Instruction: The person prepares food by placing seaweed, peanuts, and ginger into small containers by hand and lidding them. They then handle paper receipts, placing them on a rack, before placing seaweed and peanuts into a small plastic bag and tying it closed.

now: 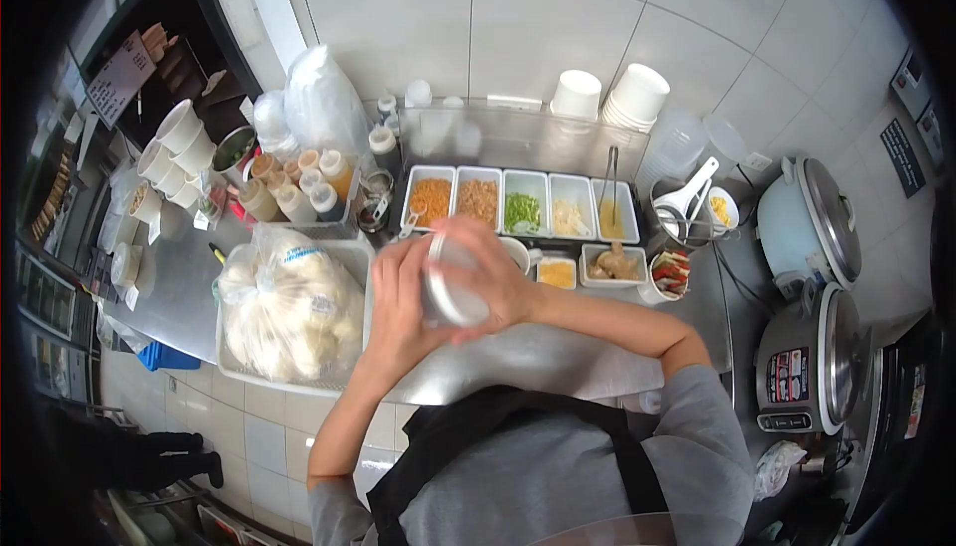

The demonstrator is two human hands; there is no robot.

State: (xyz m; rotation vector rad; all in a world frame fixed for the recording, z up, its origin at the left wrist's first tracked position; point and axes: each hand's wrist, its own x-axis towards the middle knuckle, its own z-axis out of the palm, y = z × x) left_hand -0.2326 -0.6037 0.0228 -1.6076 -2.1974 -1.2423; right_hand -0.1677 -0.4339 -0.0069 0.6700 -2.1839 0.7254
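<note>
One white-rimmed container [456, 287], motion-blurred, contents not readable, tilted, held above the near edge of the steel counter [558, 339]; it serves as clock centre for the entries below. Two bare hands on it: left hand [396, 292], grip part-curled, fingers against its left side; right hand [495, 282], grip bent over its upper and right side, exact finger placing blurred.

Twelve to two o'clock: five white trays in a row, namely orange shreds [431, 199], pinkish-brown bits [478, 202], chopped greens [522, 211], pale shreds [570, 218] and a yellowish filling [613, 219] with tongs [609, 179] standing in it.

Three o'clock: one small dish of yellow food [557, 274], one tub of light-brown pieces [614, 265], one cup of red and green pieces [669, 275].

One o'clock: two stacks of white tubs [635, 98].

Nine o'clock: one clear bag of pale lumps [294, 312] in a white basket [239, 371].

Ten o'clock: squeeze bottles [295, 202], grouped.

Between two and four o'clock: two lidded cookers, one pale blue [792, 222], one grey [794, 359]
</note>
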